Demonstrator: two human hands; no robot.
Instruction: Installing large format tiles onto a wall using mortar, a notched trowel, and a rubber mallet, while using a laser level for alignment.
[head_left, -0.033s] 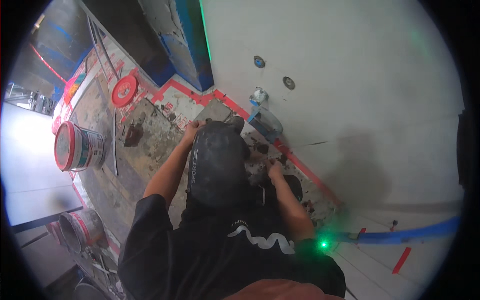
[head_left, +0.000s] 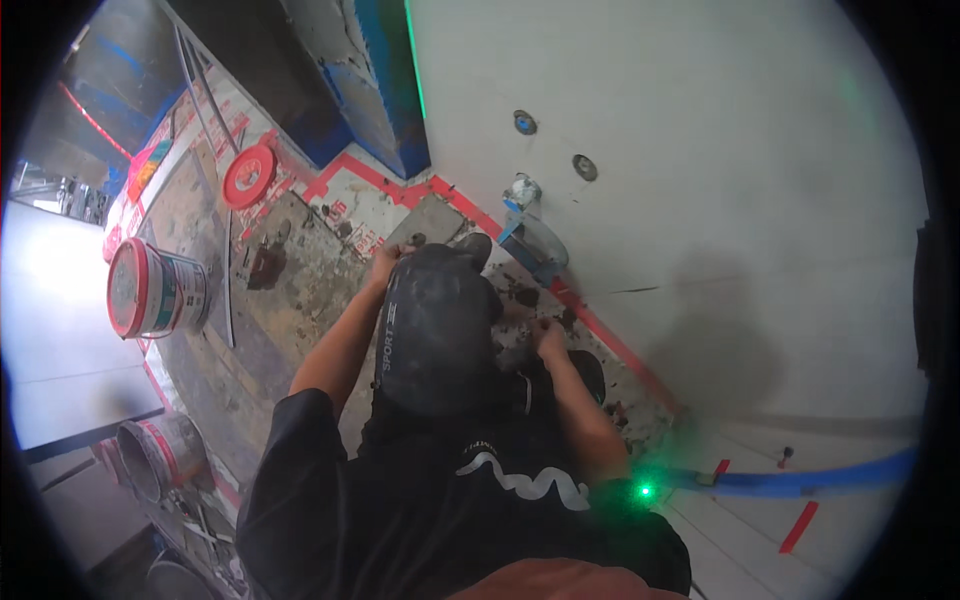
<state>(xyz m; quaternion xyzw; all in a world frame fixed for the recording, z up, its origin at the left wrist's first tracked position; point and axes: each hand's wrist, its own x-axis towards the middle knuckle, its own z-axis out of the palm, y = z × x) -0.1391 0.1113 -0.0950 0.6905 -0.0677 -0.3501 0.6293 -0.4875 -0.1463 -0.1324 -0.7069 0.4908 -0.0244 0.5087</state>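
Past my bent, black-clad knee [head_left: 428, 330], my left hand [head_left: 388, 264] is low over the floor, close to a grey square slab [head_left: 430, 222]. Its fingers look curled, partly behind the knee, and what they hold is hidden. My right hand [head_left: 547, 338] is to the right of that knee, above the dirty floor strip along the wall. The fingers there are drawn together; anything in them is too small to make out. Beyond the hands, a clear bottle-like container with blue parts [head_left: 534, 248] lies against the wall's foot.
A pale wall [head_left: 720, 190] with two round openings rises on the right, red tape along its base. Leftward are a red lid [head_left: 249, 177], a white-and-red bucket [head_left: 158, 290], a dirty bucket [head_left: 162, 458] and stained boards. A green laser spot [head_left: 645, 491] glows near my right elbow.
The view has shifted very slightly. Both hands keep their places, and nothing has visibly been picked up or put down.
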